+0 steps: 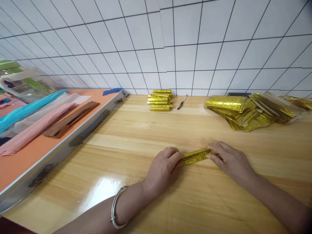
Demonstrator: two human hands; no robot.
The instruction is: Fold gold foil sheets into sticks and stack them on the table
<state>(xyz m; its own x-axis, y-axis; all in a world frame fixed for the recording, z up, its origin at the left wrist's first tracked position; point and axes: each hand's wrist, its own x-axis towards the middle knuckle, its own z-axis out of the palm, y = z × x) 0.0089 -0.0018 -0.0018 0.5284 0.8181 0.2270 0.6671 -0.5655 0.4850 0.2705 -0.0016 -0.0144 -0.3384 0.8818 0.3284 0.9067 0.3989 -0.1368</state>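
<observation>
Between my two hands, on the wooden table (117,139), is a narrow strip of gold foil paper (195,156), partly folded along its length. My left hand (163,167) grips its left end, with a silver bangle (115,208) on the wrist. The fingers and thumb of my right hand (230,161) pinch the right end. The ends of the strip are covered by my fingers. Farther back, a small stack of rolled or folded gold foil pieces (161,100) lies near the wall. To the right is a loose pile of flat gold foil sheets (243,113).
A pen (182,102) lies beside the small stack. At left, a raised orange surface (80,126) with a metal edge holds a blue roll (31,109), a pink roll (39,128) and a brown folded piece (73,118). A clear box (24,84) stands behind. The tiled wall (146,42) closes off the back.
</observation>
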